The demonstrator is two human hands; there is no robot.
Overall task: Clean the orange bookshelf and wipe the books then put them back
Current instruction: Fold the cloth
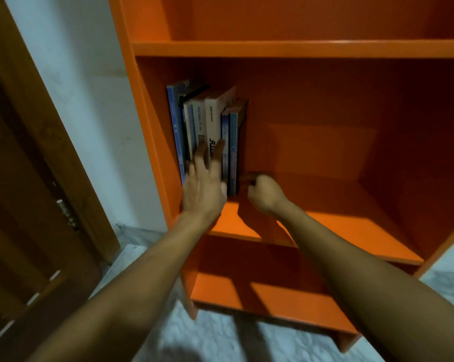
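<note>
An orange bookshelf [299, 49] fills the view. On its middle shelf, several books [210, 121] stand upright against the left wall. My left hand [205, 186] lies flat on their spines, fingers straight and spread. Just right of the last blue book [233, 150], my right hand [263, 192] is curled low on the shelf board, its fingers reaching toward that book's right side. Whether the fingers touch or hold the book is hidden. No cloth is in view.
The middle shelf board [351, 226] right of the books is bare, as are the upper shelf and the bottom shelf [272, 296]. A brown wooden door [32, 205] stands at the left beside a white wall [90, 100]. Pale floor [215, 338] lies below.
</note>
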